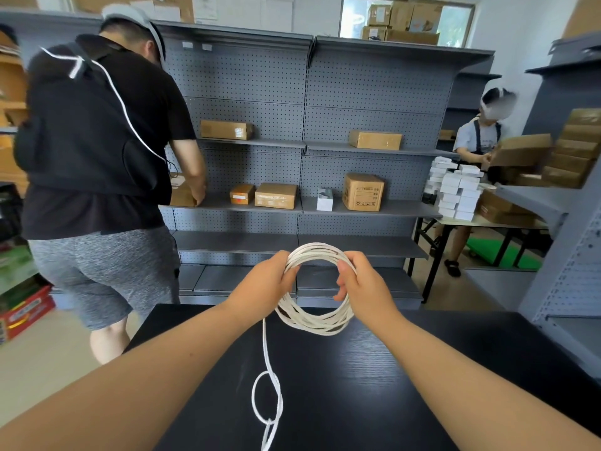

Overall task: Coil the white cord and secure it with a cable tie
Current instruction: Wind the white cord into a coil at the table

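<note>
On the matte black wood-grain table (406,379), a slack tail of the white cord (317,324) loops at 6 o'clock. Its round coil hangs between the left hand (264,288) at 9 o'clock and the right hand (366,288) at 3 o'clock, both curled round the strands. Beyond stands grey pegboard shelving (247,79).

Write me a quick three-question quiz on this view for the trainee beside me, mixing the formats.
1. True or false: the coil of white cord lies flat on the black table with no hand on it.
2. Multiple choice: the loose tail drops from the coil near A) the left hand, B) the right hand, C) the coil's top.
3. Fill in: lower down, the tail curls into a ___.

Key: 1 false, the left hand and right hand both grip the coil, holding it up above the table. 2 A. 3 loop.
</note>
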`<state>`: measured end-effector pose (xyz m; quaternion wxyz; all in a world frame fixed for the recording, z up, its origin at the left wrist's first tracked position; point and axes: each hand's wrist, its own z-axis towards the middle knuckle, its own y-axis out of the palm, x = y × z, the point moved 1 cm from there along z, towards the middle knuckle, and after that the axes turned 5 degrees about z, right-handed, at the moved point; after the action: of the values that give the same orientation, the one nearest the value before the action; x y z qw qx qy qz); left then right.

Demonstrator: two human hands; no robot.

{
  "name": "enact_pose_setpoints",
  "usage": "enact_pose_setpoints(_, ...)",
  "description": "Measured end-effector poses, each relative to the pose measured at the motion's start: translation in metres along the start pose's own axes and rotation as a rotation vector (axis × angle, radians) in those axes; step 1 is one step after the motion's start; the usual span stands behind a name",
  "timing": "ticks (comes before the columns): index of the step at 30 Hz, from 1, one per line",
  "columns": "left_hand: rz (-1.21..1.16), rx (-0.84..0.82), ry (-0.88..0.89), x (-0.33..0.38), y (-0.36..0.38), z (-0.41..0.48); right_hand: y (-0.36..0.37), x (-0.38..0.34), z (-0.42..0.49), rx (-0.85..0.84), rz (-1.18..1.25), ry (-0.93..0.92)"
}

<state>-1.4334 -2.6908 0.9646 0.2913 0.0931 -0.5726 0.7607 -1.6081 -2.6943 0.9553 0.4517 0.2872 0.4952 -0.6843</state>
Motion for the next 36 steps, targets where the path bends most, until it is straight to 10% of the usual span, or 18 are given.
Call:
enact_pose_setpoints(18,0.467,-0.185,0.190,0.008,-0.012,0.011,0.006,-0.017,0.004,-0.280,-0.409,-0.160)
enact_pose_setpoints(36,-0.579,-0.175,-0.102,0.001,-0.002,-0.009,-0.001,-0.018,0.000,0.009,-0.301,-0.203)
